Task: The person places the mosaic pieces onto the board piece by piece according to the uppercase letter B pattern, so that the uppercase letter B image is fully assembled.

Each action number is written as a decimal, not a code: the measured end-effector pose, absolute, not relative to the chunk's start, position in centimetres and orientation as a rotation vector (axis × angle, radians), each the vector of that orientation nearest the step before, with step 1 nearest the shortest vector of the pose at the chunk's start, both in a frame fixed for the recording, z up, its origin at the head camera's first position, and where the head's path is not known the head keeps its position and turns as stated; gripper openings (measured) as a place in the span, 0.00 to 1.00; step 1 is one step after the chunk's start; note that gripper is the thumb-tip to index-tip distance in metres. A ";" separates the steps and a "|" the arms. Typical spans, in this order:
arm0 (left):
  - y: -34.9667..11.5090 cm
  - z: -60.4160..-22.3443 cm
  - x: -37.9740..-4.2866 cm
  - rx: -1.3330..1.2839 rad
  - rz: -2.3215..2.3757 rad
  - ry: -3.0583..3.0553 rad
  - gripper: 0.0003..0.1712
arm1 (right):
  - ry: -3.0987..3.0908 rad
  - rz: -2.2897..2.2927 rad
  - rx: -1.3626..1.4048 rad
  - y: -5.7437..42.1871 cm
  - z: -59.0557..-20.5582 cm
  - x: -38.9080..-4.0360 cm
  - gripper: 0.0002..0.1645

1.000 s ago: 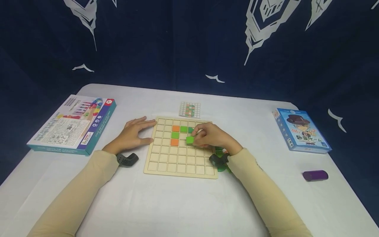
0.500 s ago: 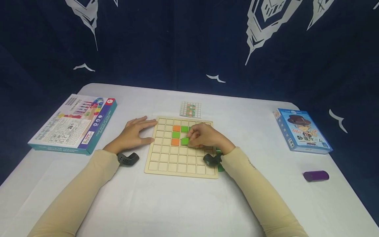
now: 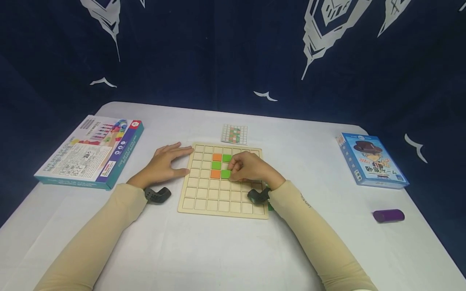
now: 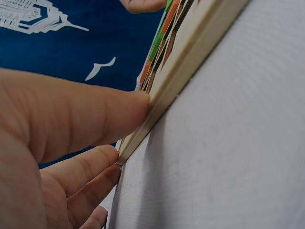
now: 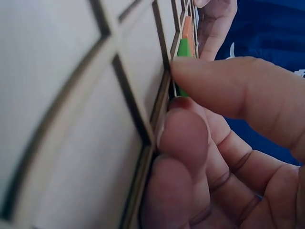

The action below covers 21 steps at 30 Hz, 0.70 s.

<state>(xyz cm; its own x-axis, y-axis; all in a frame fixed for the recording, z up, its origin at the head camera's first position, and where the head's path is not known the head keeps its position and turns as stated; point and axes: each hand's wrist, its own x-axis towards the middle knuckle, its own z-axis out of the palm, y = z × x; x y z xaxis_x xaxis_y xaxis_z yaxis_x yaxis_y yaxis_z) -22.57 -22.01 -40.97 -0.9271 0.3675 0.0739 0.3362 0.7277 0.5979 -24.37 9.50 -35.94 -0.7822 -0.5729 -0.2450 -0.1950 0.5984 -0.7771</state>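
Observation:
A wooden grid board point(image 3: 218, 206) lies on the table with orange and green square tiles in its upper cells. My left hand point(image 3: 162, 165) lies at the board's left side, fingers spread, thumb and fingertips touching its edge; the left wrist view shows the thumb point(image 4: 109, 112) against the wood. Over the grid, my right hand point(image 3: 250, 166) pinches a light green square tile point(image 3: 225, 174), which sits at a cell beside an orange tile point(image 3: 215, 174). In the right wrist view its thumb point(image 5: 214, 81) meets the green tile point(image 5: 184, 50). The right hand hides cells to its right.
A small printed pattern card point(image 3: 234, 134) lies behind the board. At the left is a flat game box point(image 3: 91, 153); at the right, a blue box point(image 3: 371, 161) and a purple cylinder point(image 3: 388, 216). Green pieces point(image 3: 270, 207) show partly under the right wrist.
My right hand has moved left with the green tile and lowered it into the cell beside the lower orange tile. My left hand has stayed at the board's edge.

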 end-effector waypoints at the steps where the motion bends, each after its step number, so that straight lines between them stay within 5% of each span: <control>1: -22.0 -41.0 -22.6 0.584 0.978 2.874 0.42 | 2.349 -1.062 -0.607 9.5 -36.0 -24.4 0.12; 21: -21.9 -40.8 -22.5 0.580 0.980 2.866 0.42 | 2.178 -1.150 -0.725 11.3 -35.9 -24.5 0.11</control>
